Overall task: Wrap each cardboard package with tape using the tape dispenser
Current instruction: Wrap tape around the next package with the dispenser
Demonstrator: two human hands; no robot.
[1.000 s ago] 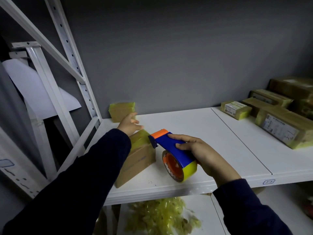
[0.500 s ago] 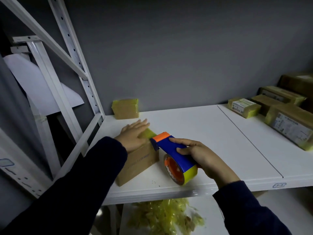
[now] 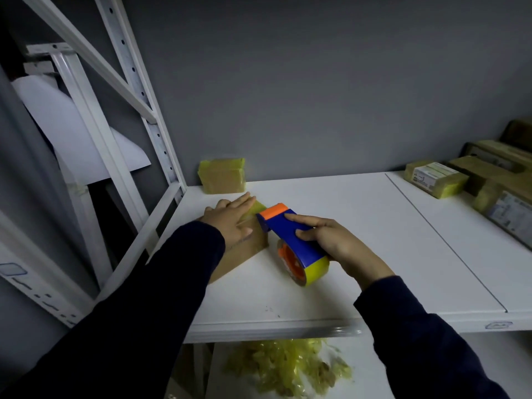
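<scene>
Head view: a white shelf board (image 3: 359,226) of a metal rack is shown against a grey wall, with a perforated white upright (image 3: 135,82) at the left. A brown cardboard package (image 3: 244,251) is laid near the left end of the board, its long side running towards the front edge. The left hand (image 3: 230,217) is laid flat on the top face of the package, with the fingers straight and close together and nothing gripped. A strip of yellow tape (image 3: 257,207) is seen on the far end of the package, just beyond the fingertips. The tape dispenser (image 3: 290,237) is gripped by the right hand (image 3: 336,243): the fingers and thumb are curled round the blue handle, and the index finger is stretched along its top. The orange cutter head (image 3: 275,211) is set against the far right edge of the package, while the yellow tape roll (image 3: 315,272) is held towards the front, close above the board; whether the roll touches the board cannot be told. Both arms are covered by dark sleeves (image 3: 172,283). A small taped package (image 3: 222,175) is stood against the wall behind the left hand. Several labelled packages (image 3: 434,178) are grouped at the far right of the shelf, well apart from the hands. A heap of crumpled yellow tape scraps (image 3: 285,370) is seen on the lower level beneath the board.
</scene>
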